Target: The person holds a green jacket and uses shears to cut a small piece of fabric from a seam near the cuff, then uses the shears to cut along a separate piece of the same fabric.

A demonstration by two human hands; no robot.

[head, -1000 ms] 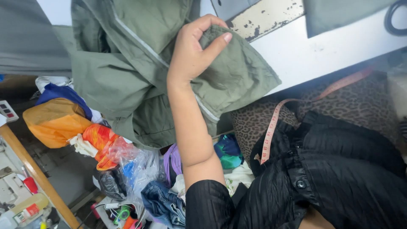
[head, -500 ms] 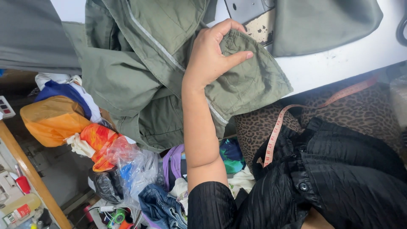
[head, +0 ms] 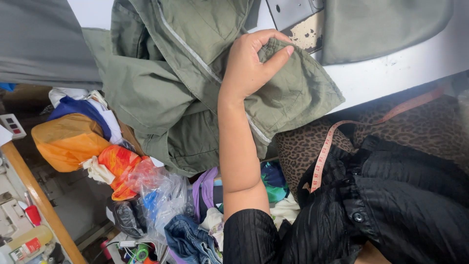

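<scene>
My left hand (head: 251,66) reaches up from the bottom of the head view, its forearm bare below a black sleeve (head: 249,237). Thumb and fingers pinch a fold of an olive-green jacket (head: 161,93) with a pale zip line. The jacket hangs off the white table edge (head: 391,66) and drapes down to the left. My right hand is out of sight.
A measuring tape (head: 325,151) lies across my leopard-print lap (head: 415,127) and black garment (head: 405,205). A grey-green fabric piece (head: 386,24) and a worn metal plate (head: 298,19) rest on the table. Below left is a heap of clothes, an orange bag (head: 68,142) and plastic bags (head: 161,195).
My left hand keeps its pinch on the jacket and has drawn the fold slightly right and down along the table edge. More of the grey-green fabric at upper right shows now.
</scene>
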